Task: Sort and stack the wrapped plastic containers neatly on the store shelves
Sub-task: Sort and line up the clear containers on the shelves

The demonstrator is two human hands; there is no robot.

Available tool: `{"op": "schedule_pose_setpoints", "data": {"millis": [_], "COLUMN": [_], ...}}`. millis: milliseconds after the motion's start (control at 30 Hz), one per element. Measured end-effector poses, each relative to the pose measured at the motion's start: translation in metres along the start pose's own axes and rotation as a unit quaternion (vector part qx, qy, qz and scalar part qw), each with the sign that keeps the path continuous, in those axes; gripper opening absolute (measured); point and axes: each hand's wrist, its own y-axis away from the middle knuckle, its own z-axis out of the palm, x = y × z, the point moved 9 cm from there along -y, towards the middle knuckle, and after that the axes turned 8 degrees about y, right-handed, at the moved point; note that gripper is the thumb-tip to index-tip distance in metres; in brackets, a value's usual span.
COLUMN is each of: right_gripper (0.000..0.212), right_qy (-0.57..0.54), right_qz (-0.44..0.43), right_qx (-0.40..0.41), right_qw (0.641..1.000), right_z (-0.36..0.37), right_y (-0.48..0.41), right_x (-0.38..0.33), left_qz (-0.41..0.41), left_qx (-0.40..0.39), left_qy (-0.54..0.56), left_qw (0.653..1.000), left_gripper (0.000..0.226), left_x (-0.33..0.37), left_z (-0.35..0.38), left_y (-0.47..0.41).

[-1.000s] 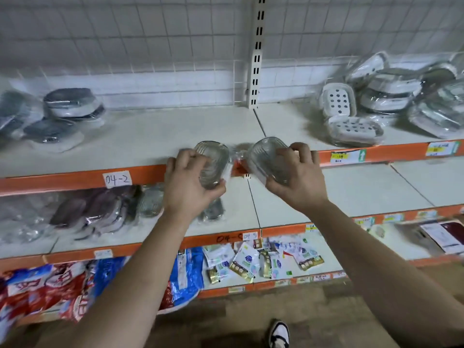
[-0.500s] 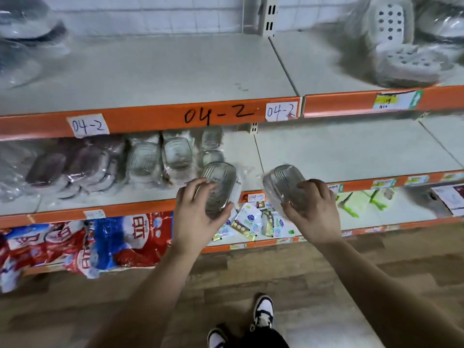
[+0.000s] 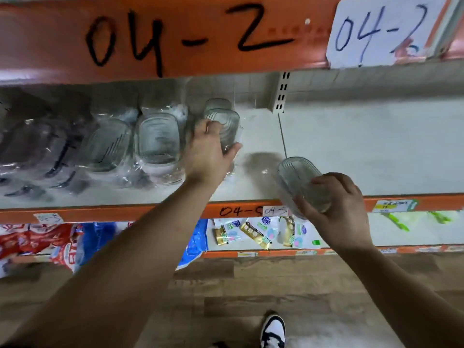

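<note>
1. Left container [image 3: 223, 126], near centre: clear ribbed plastic under glossy, crinkled film.
2. Right container [image 3: 298, 179], 4 o'clock: same clear ribbed plastic, shiny.
3. Wrapped stack [image 3: 155, 141], 9 o'clock: glossy film with glare spots.
4. Shelf board [image 3: 376, 146], 3 o'clock: smooth, matt, off-white.
5. Orange rail [image 3: 175, 41], 12 o'clock: painted, slight sheen. Paper label [image 3: 381, 31], 1 o'clock: matt.
6. Floor [image 3: 251, 285], 6 o'clock: wood-grain planks, dull.

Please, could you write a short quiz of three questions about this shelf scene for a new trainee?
1. True or false: the left hand holds a clear container and the right hand is empty.
2. The code on the lower orange shelf edge is: A) 04-5 B) 04-9 C) 07-1
3. Which hand reaches deeper onto the shelf?
Key: 1 false, it grips a second container; 2 A; 3 left.
</note>
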Motion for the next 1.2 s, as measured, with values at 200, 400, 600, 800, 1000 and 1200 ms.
{"op": "schedule_pose_setpoints", "data": {"millis": [200,400,600,800,1000,1200], "right_gripper": [0.045,0.051,0.054,0.059,0.055,0.055], "right_qy": [-0.012,-0.024,-0.027,-0.074,-0.073,0.011], "right_qz": [-0.004,-0.013,-0.006,0.015,-0.02,-0.051], "right_qx": [-0.006,-0.013,-0.01,0.016,0.025,0.022], "right_qw": [1.0,1.0,1.0,0.997,0.997,0.998], "right_z": [0.019,0.026,0.03,0.029,0.053,0.082], "right_y": [-0.022,-0.033,-0.033,-0.03,-0.043,-0.067], "right_x": [0.017,0.023,0.016,-0.018,-0.094,-0.16], "left_qz": [-0.037,-0.018,0.008,0.088,0.124,0.129], "left_qx": [-0.006,-0.019,-0.082,-0.064,0.033,0.06], "left_qy": [-0.09,-0.159,-0.207,-0.167,-0.124,-0.114], "left_qw": [0.995,0.987,0.975,0.98,0.984,0.983], "left_gripper": [0.063,0.07,0.058,0.044,0.037,0.032], "left_x": [-0.013,-0.013,-0.005,0.006,-0.022,-0.046], "left_z": [0.031,0.041,0.042,0.0,-0.067,-0.092], "left_y": [-0.071,-0.101,-0.084,-0.037,-0.003,0.03]}}
